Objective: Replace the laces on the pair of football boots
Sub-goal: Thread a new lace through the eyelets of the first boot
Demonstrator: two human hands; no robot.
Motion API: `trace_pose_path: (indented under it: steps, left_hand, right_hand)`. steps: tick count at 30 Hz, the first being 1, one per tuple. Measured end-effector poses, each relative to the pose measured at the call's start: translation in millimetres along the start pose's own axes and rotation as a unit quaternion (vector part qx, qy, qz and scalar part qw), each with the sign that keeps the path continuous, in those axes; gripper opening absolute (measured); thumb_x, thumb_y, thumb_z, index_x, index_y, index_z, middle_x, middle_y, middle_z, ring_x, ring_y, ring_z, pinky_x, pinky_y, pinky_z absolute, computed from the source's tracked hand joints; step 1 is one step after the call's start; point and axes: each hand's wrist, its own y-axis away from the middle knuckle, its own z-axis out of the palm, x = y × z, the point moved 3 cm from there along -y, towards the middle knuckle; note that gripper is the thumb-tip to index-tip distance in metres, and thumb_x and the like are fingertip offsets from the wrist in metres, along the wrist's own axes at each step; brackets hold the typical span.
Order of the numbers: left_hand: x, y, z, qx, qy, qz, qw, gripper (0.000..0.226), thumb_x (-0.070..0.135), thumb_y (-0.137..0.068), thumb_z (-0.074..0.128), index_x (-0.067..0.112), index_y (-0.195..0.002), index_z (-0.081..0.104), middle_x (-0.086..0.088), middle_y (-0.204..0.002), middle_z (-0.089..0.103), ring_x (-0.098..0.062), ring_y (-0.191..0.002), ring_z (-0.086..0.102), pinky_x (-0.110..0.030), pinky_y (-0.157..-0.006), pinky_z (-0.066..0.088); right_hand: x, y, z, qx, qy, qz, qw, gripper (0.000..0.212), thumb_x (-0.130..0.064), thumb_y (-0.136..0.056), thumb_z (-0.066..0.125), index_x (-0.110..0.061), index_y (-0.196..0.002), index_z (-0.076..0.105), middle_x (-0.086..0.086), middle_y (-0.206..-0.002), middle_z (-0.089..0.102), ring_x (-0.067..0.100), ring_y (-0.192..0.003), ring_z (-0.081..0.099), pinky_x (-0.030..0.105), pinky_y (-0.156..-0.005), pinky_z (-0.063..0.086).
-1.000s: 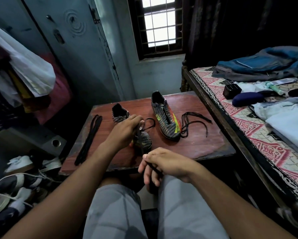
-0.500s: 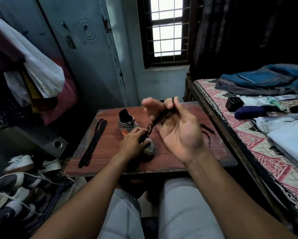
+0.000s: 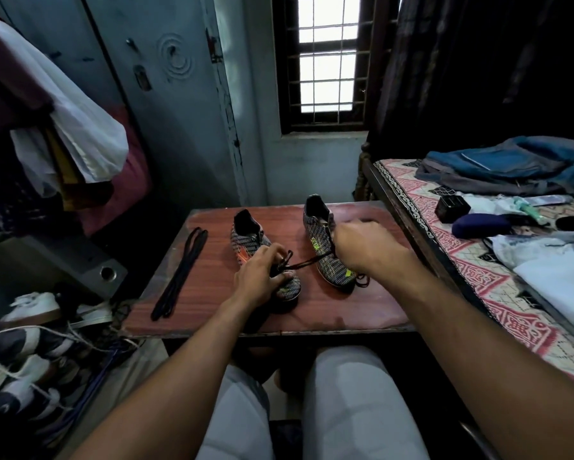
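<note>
Reddish wooden table (image 3: 371, 303) stands between cluttered shoes (image 3: 20, 360) and patterned bed (image 3: 498, 287).

a small dim bedroom. a barred window (image 3: 325, 54) glows white in the far wall, with a dark curtain (image 3: 471, 68) hanging to its right. left of the window stands a grey-blue metal cupboard (image 3: 166, 104) with a circular mark on its door. clothes hang in a heap (image 3: 60, 127) at the left: white, maroon and mustard cloth. below them sits a grey speaker (image 3: 89, 263), and a pile of worn shoes (image 3: 23, 360) spreads over the floor. on the right, a bed with a red and cream patterned sheet (image 3: 491, 280) carries a blue backpack (image 3: 511, 164), a small black box (image 3: 451, 207), a dark blue case (image 3: 478, 224) and folded pale cloth (image 3: 557, 277).
</note>
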Motion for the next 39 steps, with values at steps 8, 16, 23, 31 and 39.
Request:
trace_pose_path:
  steps: [8, 16, 23, 31, 39]
  left_hand:
    - [-4, 1, 7, 0.042, 0.037, 0.0, 0.998, 0.077, 0.036, -0.078, 0.088, 0.047, -0.138, 0.04, 0.013, -0.117, 0.06, -0.01, -0.101, 0.066, -0.04, -0.081, 0.058]
    - [-7, -2, 7, 0.043, 0.059, 0.005, 0.997, 0.036, 0.038, -0.079, 0.088, 0.023, -0.105, 0.067, 0.014, -0.106, 0.057, -0.01, -0.095, 0.064, -0.03, -0.08, 0.054]
    - [-18, -14, 7, 0.05, 0.038, 0.044, 0.997, 0.034, 0.031, -0.082, 0.087, 0.01, -0.104, 0.07, 0.008, -0.105, 0.055, -0.012, -0.09, 0.056, -0.027, -0.082, 0.05]
    - [-50, -39, 0, 0.088, 0.088, -0.014, 0.992, 0.024, 0.006, -0.076, 0.088, 0.006, -0.096, 0.075, -0.005, -0.108, 0.066, -0.022, -0.099, 0.064, -0.017, -0.091, 0.046]
    - [-53, -24, 7, 0.083, 0.097, 0.019, 0.992, 0.063, 0.062, -0.075, 0.04, 0.018, -0.114, 0.065, -0.027, -0.129, 0.06, -0.046, -0.122, 0.058, -0.061, -0.104, 0.048]
  right_hand:
    - [-37, 38, -31, -0.185, -0.217, -0.048, 0.957, 0.035, -0.019, -0.105, 0.047, -0.019, -0.072, 0.057, -0.003, -0.071, 0.058, 0.009, -0.062, 0.055, 0.014, -0.053, 0.043]
    - [-31, 28, -40, -0.071, -0.339, -0.008, 0.938, 0.034, -0.015, -0.101, 0.046, -0.012, -0.068, 0.054, -0.01, -0.043, 0.046, 0.003, -0.04, 0.038, 0.019, -0.046, 0.028]
    - [-54, 31, -23, -0.134, -0.455, 0.03, 0.88, 0.04, -0.015, -0.102, 0.043, -0.019, -0.063, 0.044, -0.005, -0.048, 0.036, 0.009, -0.039, 0.027, 0.026, -0.042, 0.025]
    - [-49, 38, 41, -0.296, -0.617, 0.059, 0.727, 0.049, -0.035, -0.107, 0.04, -0.025, -0.06, 0.034, -0.006, -0.046, 0.016, 0.011, -0.038, 0.009, 0.024, -0.041, 0.025]
    - [-118, 3, 19, -0.165, -0.604, -0.046, 0.778, 0.051, -0.022, -0.107, 0.044, -0.02, -0.057, 0.034, -0.006, -0.041, 0.024, 0.011, -0.038, 0.015, 0.033, -0.053, 0.012]
